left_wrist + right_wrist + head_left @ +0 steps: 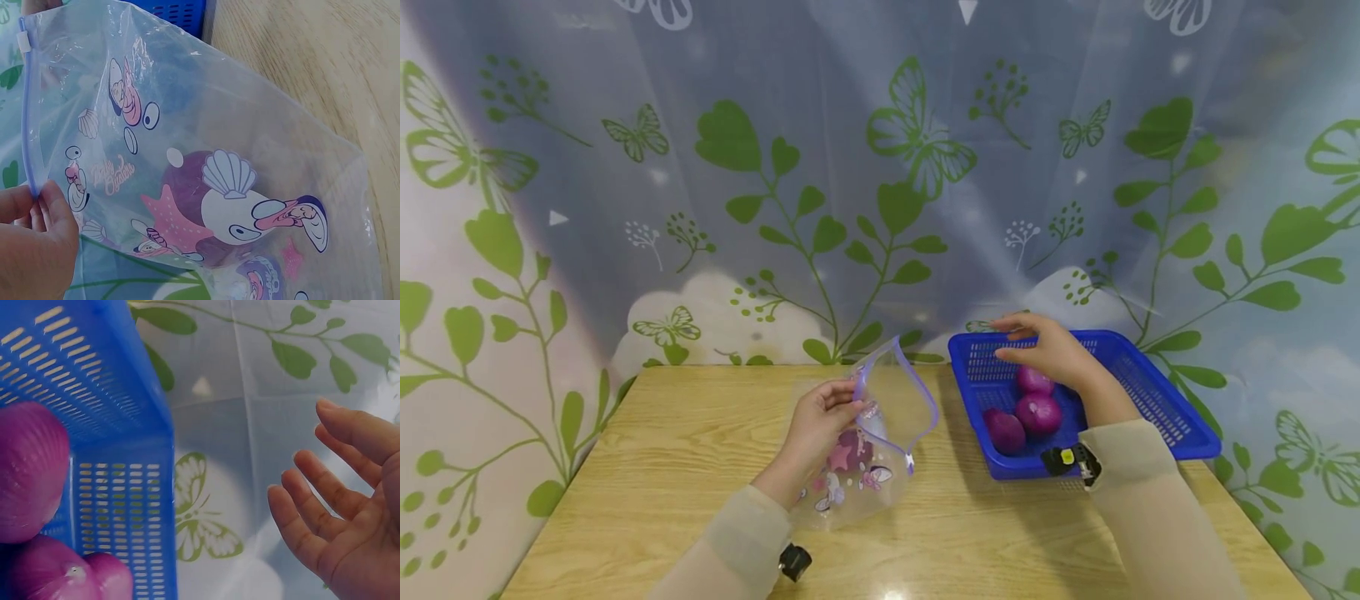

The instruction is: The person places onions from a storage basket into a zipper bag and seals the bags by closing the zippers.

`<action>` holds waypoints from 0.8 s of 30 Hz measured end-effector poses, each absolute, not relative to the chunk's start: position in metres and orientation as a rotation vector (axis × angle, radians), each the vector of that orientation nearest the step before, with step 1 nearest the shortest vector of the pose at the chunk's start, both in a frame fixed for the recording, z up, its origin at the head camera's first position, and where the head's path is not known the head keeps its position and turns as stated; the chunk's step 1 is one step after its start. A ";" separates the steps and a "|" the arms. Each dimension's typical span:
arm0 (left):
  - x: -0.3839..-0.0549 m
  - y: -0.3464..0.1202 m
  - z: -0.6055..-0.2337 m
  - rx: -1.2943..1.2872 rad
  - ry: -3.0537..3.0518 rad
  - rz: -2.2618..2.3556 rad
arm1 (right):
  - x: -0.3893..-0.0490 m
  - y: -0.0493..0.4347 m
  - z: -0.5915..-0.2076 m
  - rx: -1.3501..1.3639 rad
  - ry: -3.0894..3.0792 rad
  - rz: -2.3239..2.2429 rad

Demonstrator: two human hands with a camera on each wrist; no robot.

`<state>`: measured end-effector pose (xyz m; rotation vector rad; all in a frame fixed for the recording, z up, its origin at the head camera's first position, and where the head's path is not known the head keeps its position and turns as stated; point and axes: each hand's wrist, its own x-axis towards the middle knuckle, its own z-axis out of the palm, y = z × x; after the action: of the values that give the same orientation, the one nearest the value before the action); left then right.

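My left hand pinches the purple-edged rim of a clear zip bag printed with shells and starfish. The bag's mouth gapes toward the right, its white slider at one end of the zip. Inside the bag lies a red onion, partly covered by the print. Over the blue basket hangs my right hand, its fingers apart and holding nothing. Several red onions sit in the basket's left part, below that hand. In the right wrist view the onions appear close by, untouched.
Both the bag and the basket are on a light wooden table. Behind it hangs a curtain with green leaves and butterflies, near the table's back edge. The basket stands at the right back side.
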<state>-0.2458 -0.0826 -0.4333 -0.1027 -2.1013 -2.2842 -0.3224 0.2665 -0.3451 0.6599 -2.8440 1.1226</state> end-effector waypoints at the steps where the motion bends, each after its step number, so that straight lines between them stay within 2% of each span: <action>1: -0.246 -0.083 -0.433 -0.101 -2.102 -2.284 | -0.324 0.268 -0.346 0.640 -2.841 1.135; 11: -0.244 -0.084 -0.431 -0.100 -2.115 -2.271 | -0.337 0.279 -0.354 0.438 -2.803 1.230; 24: -0.242 -0.083 -0.432 -0.123 -2.122 -2.267 | -0.366 0.297 -0.378 0.190 -2.641 1.586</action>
<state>-0.2425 -0.0828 -0.4318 -0.1228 -2.1219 -2.2670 -0.3656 0.2968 -0.3783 0.1899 -2.6411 1.5861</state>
